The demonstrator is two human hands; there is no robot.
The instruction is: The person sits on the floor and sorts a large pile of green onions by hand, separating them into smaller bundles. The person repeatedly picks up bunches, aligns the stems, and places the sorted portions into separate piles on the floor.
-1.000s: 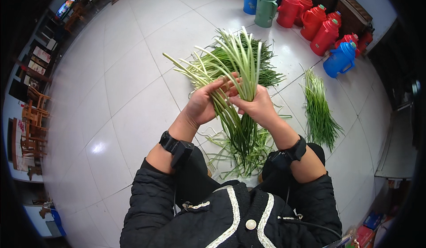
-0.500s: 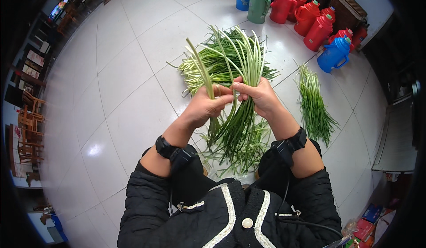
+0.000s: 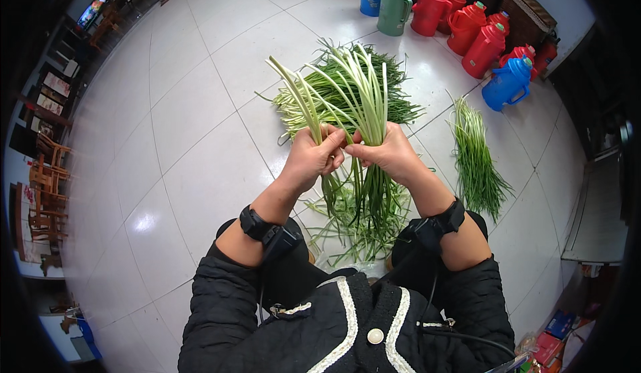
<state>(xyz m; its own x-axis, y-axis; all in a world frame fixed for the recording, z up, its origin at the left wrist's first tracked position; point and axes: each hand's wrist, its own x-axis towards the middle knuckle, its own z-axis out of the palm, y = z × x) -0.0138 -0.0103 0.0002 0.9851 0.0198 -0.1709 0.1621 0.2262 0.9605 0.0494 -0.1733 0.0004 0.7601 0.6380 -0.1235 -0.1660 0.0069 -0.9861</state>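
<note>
My left hand [image 3: 312,154] is closed around a thin bunch of garlic chives [image 3: 298,96], pale stems up and green leaves hanging below. Wrapped round a thicker bunch of chives [image 3: 371,102] is my right hand [image 3: 388,151], with its stem ends fanning out above. Fingers and thumbs of both hands meet between the bunches, at one or a few stems; exactly how many, I cannot tell. Beyond the hands a large heap of chives [image 3: 395,86] lies on the floor. Under them are loose leafy scraps [image 3: 334,229], partly hidden by the hanging leaves.
A smaller pile of chives [image 3: 477,162] lies on the tiled floor [image 3: 193,166] to the right. At the far right stand several red flasks [image 3: 484,49], a green flask [image 3: 395,9] and a blue flask [image 3: 507,82]. Wooden chairs [image 3: 47,193] line the far left.
The bunch in my right hand has tipped, and its hanging leaves have gathered more narrowly. My left thumb now lies further forward, towards the right hand. Both hands keep their bunches.
</note>
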